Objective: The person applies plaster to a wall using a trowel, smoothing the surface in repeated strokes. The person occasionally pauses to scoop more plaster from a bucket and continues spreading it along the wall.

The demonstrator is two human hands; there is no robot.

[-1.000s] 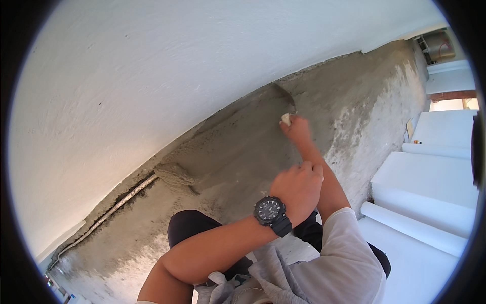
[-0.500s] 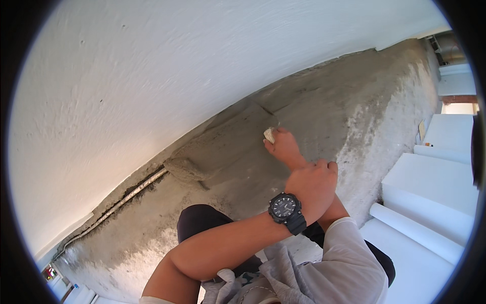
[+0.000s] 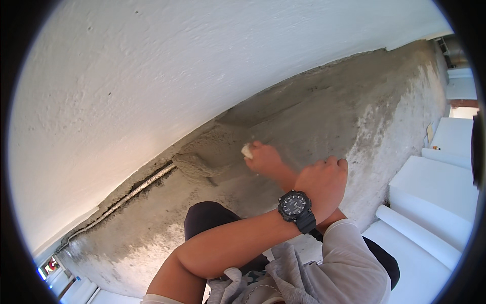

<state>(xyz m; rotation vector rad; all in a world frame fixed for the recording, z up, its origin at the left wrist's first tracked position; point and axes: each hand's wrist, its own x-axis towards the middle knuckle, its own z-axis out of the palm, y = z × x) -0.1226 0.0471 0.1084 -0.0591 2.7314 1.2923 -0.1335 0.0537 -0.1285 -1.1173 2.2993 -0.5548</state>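
Observation:
My right hand (image 3: 264,158) is closed round the pale handle (image 3: 247,151) of what looks like a trowel, low over the wet grey mortar (image 3: 304,119). Any blade blends into the mortar, so I cannot make out its outline. A rougher mound of mortar (image 3: 195,164) lies to the left of that hand. My left arm, with a black watch (image 3: 293,204) at the wrist, crosses over my right forearm. My left hand (image 3: 324,182) rests there with its fingers curled in; its palm side is hidden.
A white wall (image 3: 152,76) borders the mortar strip along its far side. A thin pipe (image 3: 129,197) runs along the wall's foot, into the mound. White steps or blocks (image 3: 430,185) stand at the right. My dark-clothed knee (image 3: 207,218) is close to the mortar.
My right hand has moved left and slightly nearer with the pale handle, toward the mound. My left arm stays crossed over the right; the whole view has shifted slightly.

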